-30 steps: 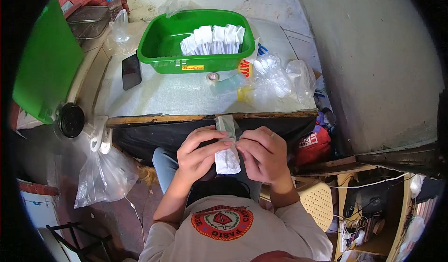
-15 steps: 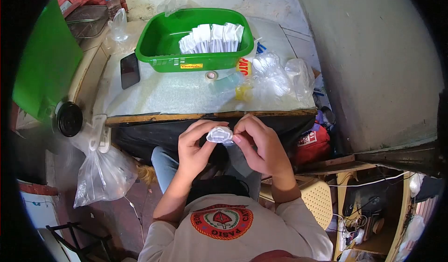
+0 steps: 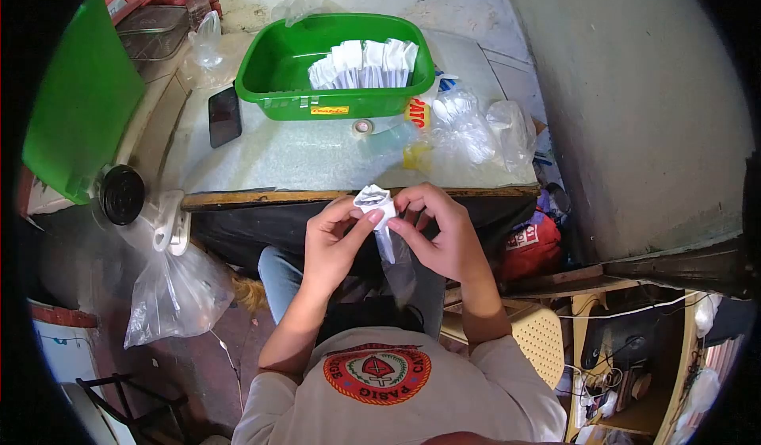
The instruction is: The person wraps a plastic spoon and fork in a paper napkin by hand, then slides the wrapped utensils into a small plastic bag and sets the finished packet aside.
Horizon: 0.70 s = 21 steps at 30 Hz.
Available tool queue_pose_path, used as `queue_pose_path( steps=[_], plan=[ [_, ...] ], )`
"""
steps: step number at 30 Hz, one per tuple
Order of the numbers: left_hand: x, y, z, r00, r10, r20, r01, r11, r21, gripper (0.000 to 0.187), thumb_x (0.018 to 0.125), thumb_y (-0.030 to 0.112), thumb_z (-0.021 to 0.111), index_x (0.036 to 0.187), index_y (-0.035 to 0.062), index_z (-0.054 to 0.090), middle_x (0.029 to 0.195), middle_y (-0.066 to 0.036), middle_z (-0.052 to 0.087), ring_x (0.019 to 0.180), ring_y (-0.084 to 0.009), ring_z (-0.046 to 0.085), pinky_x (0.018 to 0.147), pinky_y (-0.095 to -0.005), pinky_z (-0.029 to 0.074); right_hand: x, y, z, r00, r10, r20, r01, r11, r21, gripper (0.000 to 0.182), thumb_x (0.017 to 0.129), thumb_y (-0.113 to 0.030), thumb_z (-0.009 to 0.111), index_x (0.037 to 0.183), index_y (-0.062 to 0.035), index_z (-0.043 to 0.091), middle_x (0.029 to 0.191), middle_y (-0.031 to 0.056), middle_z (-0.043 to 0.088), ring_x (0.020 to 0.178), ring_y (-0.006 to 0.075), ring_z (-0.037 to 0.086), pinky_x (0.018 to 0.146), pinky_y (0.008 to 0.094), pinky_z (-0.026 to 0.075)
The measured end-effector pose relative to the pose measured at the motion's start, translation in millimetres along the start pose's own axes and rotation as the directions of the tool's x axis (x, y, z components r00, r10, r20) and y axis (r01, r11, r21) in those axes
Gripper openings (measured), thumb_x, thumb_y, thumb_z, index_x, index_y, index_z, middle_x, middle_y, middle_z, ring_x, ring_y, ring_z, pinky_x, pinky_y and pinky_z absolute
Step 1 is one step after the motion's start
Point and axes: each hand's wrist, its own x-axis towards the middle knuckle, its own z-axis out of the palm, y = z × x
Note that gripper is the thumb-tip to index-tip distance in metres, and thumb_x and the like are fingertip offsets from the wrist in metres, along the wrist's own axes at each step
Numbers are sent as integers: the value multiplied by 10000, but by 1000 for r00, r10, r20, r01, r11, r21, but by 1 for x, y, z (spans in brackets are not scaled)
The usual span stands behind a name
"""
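Note:
Just in front of the table edge, both hands hold a small white packet (image 3: 375, 199) with an open, crumpled top and a clear plastic sleeve hanging below it. My left hand (image 3: 333, 243) pinches its left side, thumb on the front. On the right side, my right hand (image 3: 436, 231) grips it between thumb and fingers. Beyond them on the table, a green basin (image 3: 293, 105) holds a row of similar white packets (image 3: 365, 64). A roll of tape (image 3: 362, 128) lies before the basin.
On the table (image 3: 269, 163) are a black phone (image 3: 224, 117) at the left and clear plastic bags with white spoons (image 3: 468, 124) at the right. A clear bag (image 3: 178, 294) hangs off the left corner. A grey wall (image 3: 634, 112) stands at the right.
The packet has tilted from pointing its opening at the camera to standing more upright, so its clear lower part now shows. Both hands have shifted around it, with the left thumb now on its front.

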Motion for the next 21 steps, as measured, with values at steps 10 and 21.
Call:
queue_pose_path(
  steps=[10,21],
  plan=[
    [5,-4,-4,987,-100,125,81,985,154,139,859,0,690,997,-9,678,826,14,601,782,-48,539,747,-198,430,28,-3,-17,962,-254,100,270,941,-207,247,820,-20,675,1065,-34,653,948,104,647,754,236,640,651,303,515],
    [7,-1,-3,960,-109,257,113,994,-3,511,889,-4,641,1355,12,433,1132,-69,644,1036,-126,604,971,-283,441,28,7,-9,933,-356,-43,339,914,-223,218,816,54,669,1028,7,682,917,118,666,756,219,650,664,281,526]
  ],
)
